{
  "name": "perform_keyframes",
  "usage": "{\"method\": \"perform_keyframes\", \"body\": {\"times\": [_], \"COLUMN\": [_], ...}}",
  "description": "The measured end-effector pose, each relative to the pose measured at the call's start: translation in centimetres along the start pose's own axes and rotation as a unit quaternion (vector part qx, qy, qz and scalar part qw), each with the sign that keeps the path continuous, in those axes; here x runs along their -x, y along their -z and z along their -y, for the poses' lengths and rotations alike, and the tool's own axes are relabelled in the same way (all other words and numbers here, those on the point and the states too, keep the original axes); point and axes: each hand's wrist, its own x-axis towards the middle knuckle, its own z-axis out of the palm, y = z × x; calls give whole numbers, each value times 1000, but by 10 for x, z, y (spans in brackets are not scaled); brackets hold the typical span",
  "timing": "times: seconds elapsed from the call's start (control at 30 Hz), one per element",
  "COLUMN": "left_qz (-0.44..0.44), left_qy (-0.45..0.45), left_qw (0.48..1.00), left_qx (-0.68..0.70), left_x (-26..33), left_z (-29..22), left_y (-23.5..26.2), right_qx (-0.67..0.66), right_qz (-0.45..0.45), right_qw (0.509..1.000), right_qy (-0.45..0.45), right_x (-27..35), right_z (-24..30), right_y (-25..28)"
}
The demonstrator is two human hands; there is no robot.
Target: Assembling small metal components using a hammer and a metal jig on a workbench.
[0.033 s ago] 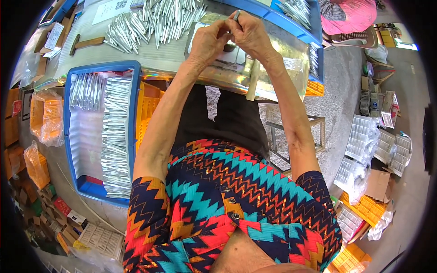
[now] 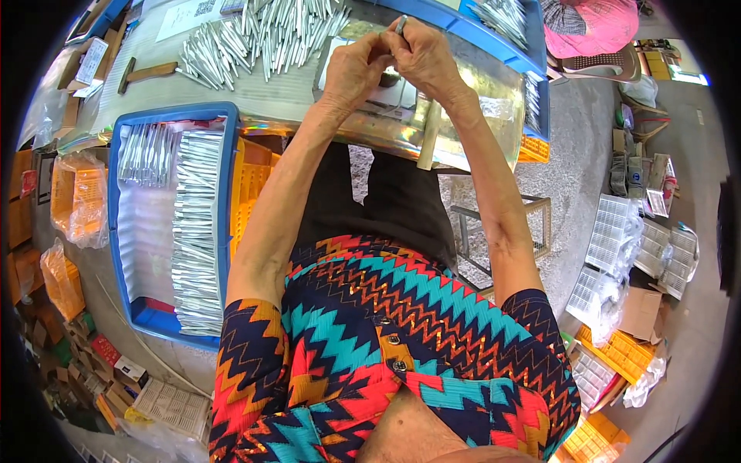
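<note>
My left hand [image 2: 353, 73] and my right hand [image 2: 426, 63] meet above the work table, fingers bent and pressed together. From the top of my right hand sticks out the tip of a slim silver metal rod [image 2: 401, 25]; the rest of it is hidden by the fingers. What my left fingertips pinch cannot be made out. Under the hands lies a white block or pad [image 2: 397, 96] on the table. Left of them, a heap of silver metal rods [image 2: 289, 38] spreads over the tabletop, beside a wooden-handled hammer [image 2: 153, 72].
A blue crate [image 2: 231, 177] at left holds rows of silver rods. A blue tray [image 2: 463, 27] with more rods stands at the far right. A pale tube or stick [image 2: 429, 139] overhangs the table's near edge. Beyond sits a person in pink [image 2: 598, 31]. Boxes and orange crates [image 2: 617, 351] line the floor.
</note>
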Motion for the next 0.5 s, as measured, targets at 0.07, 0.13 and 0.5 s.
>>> {"method": "perform_keyframes", "body": {"times": [0.07,0.13,0.5], "left_qz": [-26,-67,10], "left_qy": [-21,-13,18], "left_qw": [999,996,1000], "left_qx": [-27,-58,-1], "left_x": [1,1,-3], "left_z": [1,3,3], "left_y": [-4,-10,-4], "right_qx": [39,23,-194], "right_qz": [-23,-39,-10], "right_qw": [999,999,963], "right_qy": [14,6,-189], "right_x": [1,1,30], "right_z": [3,5,6], "right_y": [-2,-3,14]}}
